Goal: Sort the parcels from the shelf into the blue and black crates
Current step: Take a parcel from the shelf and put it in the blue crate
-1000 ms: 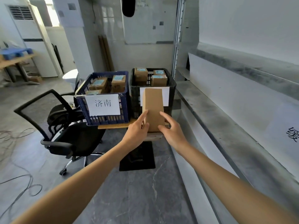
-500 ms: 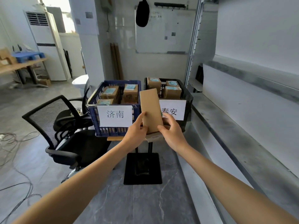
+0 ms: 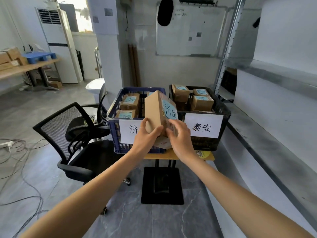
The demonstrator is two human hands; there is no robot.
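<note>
Two hands gripped one parcel (image 3: pixel 155 114). The left hand (image 3: pixel 145 137) curled round its lower left edge with the thumb on the plain front face. The right hand (image 3: pixel 180 137) clasped the lower right side with bent fingers. The parcel stood on end, slightly tilted, in the air in front of the two crates, covering the blue crate's right corner. One blue label (image 3: pixel 169 112) with handwriting showed on its right face.

The blue crate (image 3: pixel 114 134) and the black crate (image 3: pixel 223 109) sat side by side, touching, on one small table (image 3: pixel 210 158). Each carried one white paper sign: the blue crate's sign (image 3: pixel 127 130) was partly hidden by the left hand, and the black crate's sign (image 3: pixel 203 126) was fully in view. Two labelled parcels showed plainly in the blue crate, with a sliver of a third behind the held one. Three labelled parcels showed in the black crate.

One black mesh chair (image 3: pixel 75 134) stood left of the table, and one grey shelf (image 3: pixel 267 140) ran along the right.
</note>
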